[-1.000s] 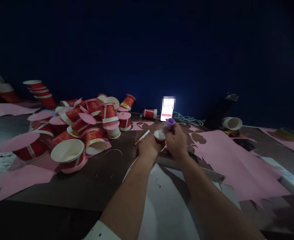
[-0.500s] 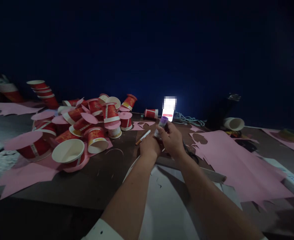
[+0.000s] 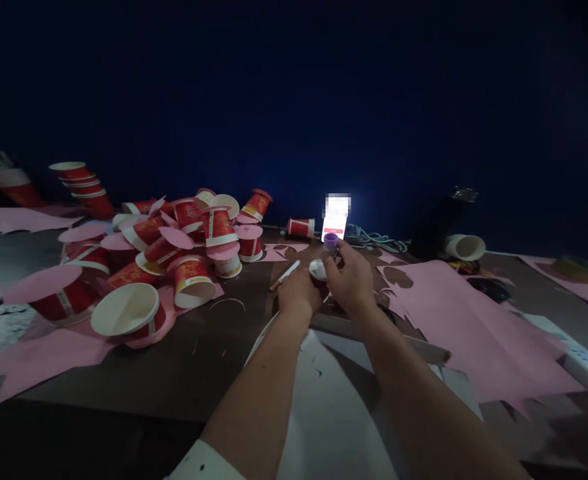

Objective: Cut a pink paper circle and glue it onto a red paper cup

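My left hand (image 3: 299,291) is wrapped round a small red paper cup, mostly hidden by the fingers. Its pale round end (image 3: 317,269) faces up. My right hand (image 3: 353,277) is closed on a glue stick (image 3: 331,243) with a purple end uppermost, just to the right of the cup's pale end. The glue stick's lower part is hidden behind the fingers. A slim white stick with a brown end (image 3: 284,276) lies beside my left hand's knuckles.
A heap of red paper cups (image 3: 194,281) with pink paper discs lies left. Stacked cups (image 3: 87,187) lean behind it. A lit phone (image 3: 335,223) and white cable (image 3: 381,240) are ahead. Right are cut pink paper (image 3: 467,320), a cup on its side (image 3: 465,247) and a power strip (image 3: 581,360).
My right hand has shifted slightly right with the glue stick, uncovering the cup's pale round end. The left hand has stayed nearly in place.
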Demonstrator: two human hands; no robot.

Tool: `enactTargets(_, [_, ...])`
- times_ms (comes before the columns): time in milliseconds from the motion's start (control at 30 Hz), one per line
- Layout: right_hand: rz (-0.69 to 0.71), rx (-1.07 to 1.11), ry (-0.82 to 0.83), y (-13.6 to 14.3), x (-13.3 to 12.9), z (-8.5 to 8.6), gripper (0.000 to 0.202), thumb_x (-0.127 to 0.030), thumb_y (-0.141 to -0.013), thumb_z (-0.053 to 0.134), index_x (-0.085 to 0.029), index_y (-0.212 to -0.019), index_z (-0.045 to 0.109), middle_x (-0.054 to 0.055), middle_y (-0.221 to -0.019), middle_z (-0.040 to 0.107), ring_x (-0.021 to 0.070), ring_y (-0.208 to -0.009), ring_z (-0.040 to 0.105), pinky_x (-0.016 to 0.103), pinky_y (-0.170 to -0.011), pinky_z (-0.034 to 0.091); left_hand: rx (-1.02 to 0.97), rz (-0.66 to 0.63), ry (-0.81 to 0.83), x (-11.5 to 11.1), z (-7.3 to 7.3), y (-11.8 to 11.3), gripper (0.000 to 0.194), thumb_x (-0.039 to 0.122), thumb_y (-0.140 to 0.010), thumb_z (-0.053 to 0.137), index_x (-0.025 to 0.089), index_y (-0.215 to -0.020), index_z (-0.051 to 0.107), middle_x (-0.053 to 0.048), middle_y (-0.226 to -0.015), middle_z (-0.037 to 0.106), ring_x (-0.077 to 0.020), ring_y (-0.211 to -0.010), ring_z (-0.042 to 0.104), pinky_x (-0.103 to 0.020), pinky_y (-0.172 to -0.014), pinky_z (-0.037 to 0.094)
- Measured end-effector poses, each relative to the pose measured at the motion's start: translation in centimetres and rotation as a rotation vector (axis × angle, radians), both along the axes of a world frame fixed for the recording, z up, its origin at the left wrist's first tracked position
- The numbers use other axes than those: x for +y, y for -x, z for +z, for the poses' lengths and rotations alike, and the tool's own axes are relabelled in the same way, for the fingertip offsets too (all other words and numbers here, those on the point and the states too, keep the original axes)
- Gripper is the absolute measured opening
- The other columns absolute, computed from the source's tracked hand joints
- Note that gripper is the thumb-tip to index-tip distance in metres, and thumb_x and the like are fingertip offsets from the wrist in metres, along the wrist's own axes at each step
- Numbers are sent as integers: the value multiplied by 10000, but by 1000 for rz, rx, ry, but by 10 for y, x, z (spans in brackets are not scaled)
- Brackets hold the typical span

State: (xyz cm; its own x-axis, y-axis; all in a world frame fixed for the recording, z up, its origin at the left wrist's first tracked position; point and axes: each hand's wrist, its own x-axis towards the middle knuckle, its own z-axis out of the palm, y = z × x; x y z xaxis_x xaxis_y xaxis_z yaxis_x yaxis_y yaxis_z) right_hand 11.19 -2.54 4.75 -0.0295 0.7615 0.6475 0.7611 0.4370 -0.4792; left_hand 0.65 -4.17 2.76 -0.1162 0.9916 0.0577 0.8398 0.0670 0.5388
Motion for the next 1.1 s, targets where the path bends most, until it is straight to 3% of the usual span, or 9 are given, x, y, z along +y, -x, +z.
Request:
enactTargets(167, [-33,279,58,-9,0,2,355,-480,-840,464,-179,-932,627,55,-781,653,174,-670,556,291,-623,393,-8,21,-5,-1,2,0,439,503,-700,587,215,-1031,617,-116,-1061,656,-255,-980,610,-321,-783,466])
enactTargets(267, [-31,382,4,-16,4,-2,345,-458,-830,491,-181,-995,615,51,-819,655,169,-690,561,298,-637,410,1,27,2,0,0,-1,439,486,-672,622,222,-1023,620,-100,-1045,665,-254,-974,610,-320,-784,464])
enactTargets(633, [-10,204,34,-13,11,-4,352,-427,-826,501,-193,-1064,609,50,-802,664,179,-665,553,304,-640,395,9,13,-39,-2,-2,0,416,480,-697,596,218,-1019,621,-106,-1075,652,-256,-1001,597,-314,-788,456])
enactTargets(867, [-44,158,80,-17,-9,1,364,-466,-826,504,-191,-1036,616,56,-791,662,184,-663,553,290,-619,373,6,36,8,0,0,0,419,483,-676,599,215,-997,631,-114,-1045,658,-276,-976,607,-345,-781,463])
enactTargets(1100, [55,166,80,0,-17,1,392,-515,-817,507,-185,-999,614,39,-764,648,159,-626,530,272,-603,370,18,25,-42,-5,1,1,426,457,-709,587,194,-1044,608,-136,-1055,648,-282,-982,608,-363,-810,464])
